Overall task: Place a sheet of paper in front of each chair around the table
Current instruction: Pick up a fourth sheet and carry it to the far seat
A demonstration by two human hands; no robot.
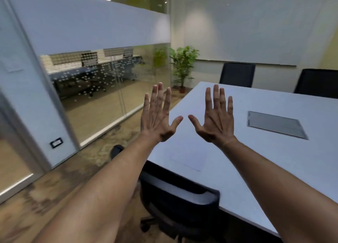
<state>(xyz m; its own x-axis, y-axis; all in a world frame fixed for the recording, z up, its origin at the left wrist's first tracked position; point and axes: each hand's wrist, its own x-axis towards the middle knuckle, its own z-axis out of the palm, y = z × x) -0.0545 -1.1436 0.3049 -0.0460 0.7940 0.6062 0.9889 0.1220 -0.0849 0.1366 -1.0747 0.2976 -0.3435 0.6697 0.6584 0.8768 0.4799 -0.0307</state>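
Both of my hands are raised in front of me with fingers spread and backs toward me, holding nothing. My left hand (158,114) hovers over the table's left edge, my right hand (215,116) over the white table (274,162). A white sheet of paper (188,158) lies flat on the table near its left edge, in front of a black chair (175,202) pushed in below it. Two more black chairs (237,74) (318,82) stand at the table's far side; no paper shows in front of them.
A grey cable hatch (276,124) is set in the tabletop. A glass partition wall (102,89) runs along the left, with a potted plant (183,67) in the far corner. Wood-look floor lies between the wall and table.
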